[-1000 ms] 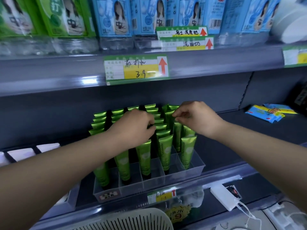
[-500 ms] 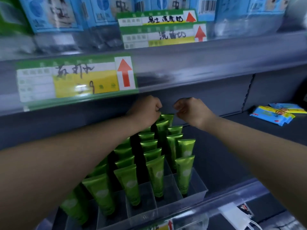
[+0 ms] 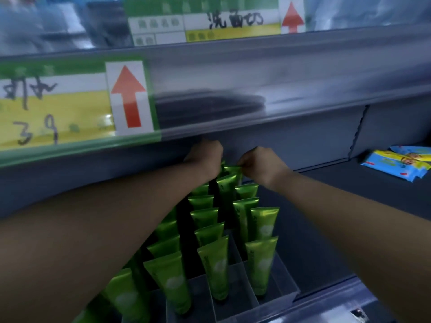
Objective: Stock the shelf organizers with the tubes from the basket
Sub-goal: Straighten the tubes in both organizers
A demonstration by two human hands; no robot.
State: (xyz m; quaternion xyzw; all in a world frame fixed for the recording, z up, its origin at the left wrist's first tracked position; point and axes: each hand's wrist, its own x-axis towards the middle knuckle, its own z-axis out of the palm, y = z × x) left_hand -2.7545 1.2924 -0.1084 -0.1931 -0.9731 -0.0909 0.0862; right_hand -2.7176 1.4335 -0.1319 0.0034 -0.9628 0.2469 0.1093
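Fingers of the right hand (image 3: 261, 166) are curled and pinch the flat crimped end of the rear tube (image 3: 231, 169), which stands at the very back of the organizer (image 3: 279, 297). The left hand (image 3: 205, 159) is just beside this pinch, on its other side, also with curled fingers. Its back hides the fingertips, so I cannot tell if it holds the same tube or only steadies it.

I judge that two hands are used because the place is narrow. Directly above the grip runs the upper shelf (image 3: 256, 94), and the tube has to go straight down into its compartment, cap first. Holding it by the crimp leaves the soft body free.

From the grip toward the person, the other tubes (image 3: 212, 264) stand in rows, each one cap down and crimp up, a little tilted, with the printed fronts to the aisle. They are glossy green and wedge-shaped, wide and flat on top and round at the bottom. The skin looks smooth and probably slippery. The organizer is clear hard plastic with thin dividing walls.

Well apart to the right of the grip lie blue packets (image 3: 396, 166). Above and to the left of it is a price label (image 3: 70, 101) with a red arrow. The basket is not in view.
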